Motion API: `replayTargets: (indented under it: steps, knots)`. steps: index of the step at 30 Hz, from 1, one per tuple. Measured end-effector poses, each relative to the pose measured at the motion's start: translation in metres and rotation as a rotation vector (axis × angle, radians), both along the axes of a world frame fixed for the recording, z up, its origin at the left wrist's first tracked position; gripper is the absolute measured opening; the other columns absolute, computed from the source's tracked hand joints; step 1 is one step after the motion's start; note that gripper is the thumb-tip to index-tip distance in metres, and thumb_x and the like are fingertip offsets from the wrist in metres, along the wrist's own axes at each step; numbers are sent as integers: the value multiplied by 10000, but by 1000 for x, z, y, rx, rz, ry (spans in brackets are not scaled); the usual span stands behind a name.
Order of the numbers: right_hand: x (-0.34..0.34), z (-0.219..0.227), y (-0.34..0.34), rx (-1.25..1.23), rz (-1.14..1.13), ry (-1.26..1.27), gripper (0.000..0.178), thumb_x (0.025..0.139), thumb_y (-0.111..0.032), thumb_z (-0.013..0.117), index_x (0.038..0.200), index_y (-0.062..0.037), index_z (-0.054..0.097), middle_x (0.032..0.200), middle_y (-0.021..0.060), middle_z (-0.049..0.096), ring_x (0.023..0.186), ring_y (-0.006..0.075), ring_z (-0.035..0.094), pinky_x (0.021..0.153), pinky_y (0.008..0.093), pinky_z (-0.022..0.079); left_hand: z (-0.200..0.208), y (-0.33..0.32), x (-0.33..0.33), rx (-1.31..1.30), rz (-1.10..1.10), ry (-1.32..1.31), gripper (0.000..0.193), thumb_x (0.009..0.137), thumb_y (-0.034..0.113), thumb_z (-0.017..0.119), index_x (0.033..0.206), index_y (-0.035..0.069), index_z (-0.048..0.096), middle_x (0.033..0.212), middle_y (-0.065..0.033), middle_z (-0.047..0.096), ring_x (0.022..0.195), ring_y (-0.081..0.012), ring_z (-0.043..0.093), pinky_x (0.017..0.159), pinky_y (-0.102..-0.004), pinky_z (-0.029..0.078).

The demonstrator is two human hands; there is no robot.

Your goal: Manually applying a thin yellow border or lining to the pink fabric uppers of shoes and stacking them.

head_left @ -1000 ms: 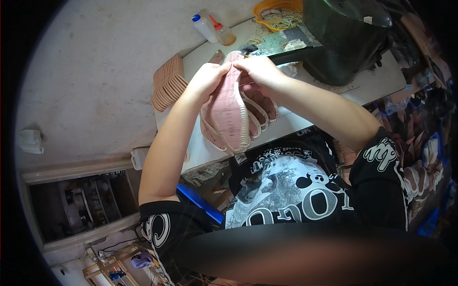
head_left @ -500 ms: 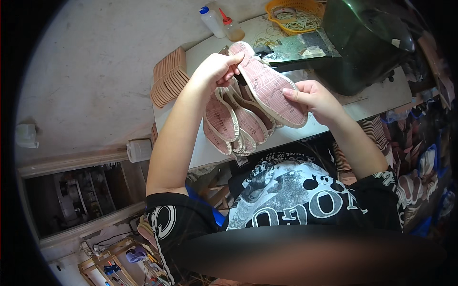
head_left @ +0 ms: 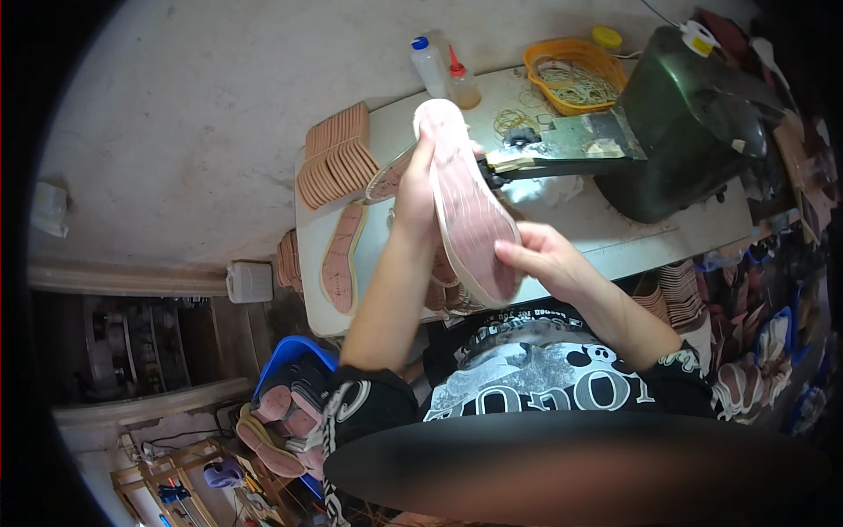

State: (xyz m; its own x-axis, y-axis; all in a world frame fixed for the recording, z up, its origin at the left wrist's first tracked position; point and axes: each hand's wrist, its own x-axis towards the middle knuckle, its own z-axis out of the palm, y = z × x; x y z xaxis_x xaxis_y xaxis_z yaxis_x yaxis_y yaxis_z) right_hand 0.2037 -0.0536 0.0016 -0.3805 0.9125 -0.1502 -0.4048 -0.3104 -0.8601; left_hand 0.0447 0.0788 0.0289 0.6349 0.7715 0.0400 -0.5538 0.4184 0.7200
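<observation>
Both my hands hold a long pink insole (head_left: 468, 198) with a pale bound edge, tilted over the sewing machine table. My left hand (head_left: 419, 189) grips it near its narrow upper end, thumb on the face. My right hand (head_left: 551, 262) pinches the broad lower end, thumb on top and fingers behind. Partly hidden behind the left forearm and the held insole are more pink insoles (head_left: 442, 272). Another bound insole (head_left: 386, 182) shows just left of my left hand. A single pink insole (head_left: 341, 263) with a yellowish edge lies on the table at the left.
A dark green sewing machine (head_left: 672, 132) stands at the right of the white table (head_left: 378, 224). Stacked insoles (head_left: 338, 158) lie at the back left. Two squeeze bottles (head_left: 428, 66) and a yellow basket (head_left: 575, 75) stand at the back. A blue bin (head_left: 294, 356) holds insoles lower left.
The held insole has come lower and turned steeper, and my left hand now wraps its side. The view has shifted, showing the blue bin and the single insole at the left.
</observation>
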Motion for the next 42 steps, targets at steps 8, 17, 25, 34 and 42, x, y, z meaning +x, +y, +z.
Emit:
replayTargets:
  steps: [8,17,25,34,42]
  knots:
    - [17,45,-18,321,-311,-404,307,898,-36,575,1197,27,544,1083,126,642,1042,168,606,914,296,468,28,-106,-4,244,146,313,701,938,564,416,1420,83,252,923,-69,462,609,-81,455,537,-191,364]
    - [12,82,-53,163,-387,-15,464,868,8,608,1293,22,423,1129,140,616,1068,164,599,916,292,481,21,-145,11,904,374,862,805,888,412,588,1474,42,179,1084,-171,488,869,-271,550,762,-366,468]
    - [28,71,-56,178,-458,-157,546,789,18,702,1267,8,438,989,95,649,884,112,631,776,247,514,22,-156,8,1133,480,1033,884,741,259,761,1465,78,289,1009,-128,514,829,-262,538,715,-359,451]
    - [16,52,-44,44,-208,434,537,824,-40,688,1286,6,418,880,17,574,839,75,550,802,225,450,26,-150,4,1004,340,811,739,826,254,677,1446,55,327,1031,-146,502,871,-243,551,767,-312,455]
    - [28,55,-41,139,-180,290,483,868,-75,644,1286,-8,412,958,24,550,889,88,522,835,237,431,30,-139,-10,980,604,1050,674,878,309,609,1444,66,335,1017,-152,493,864,-262,529,774,-360,434]
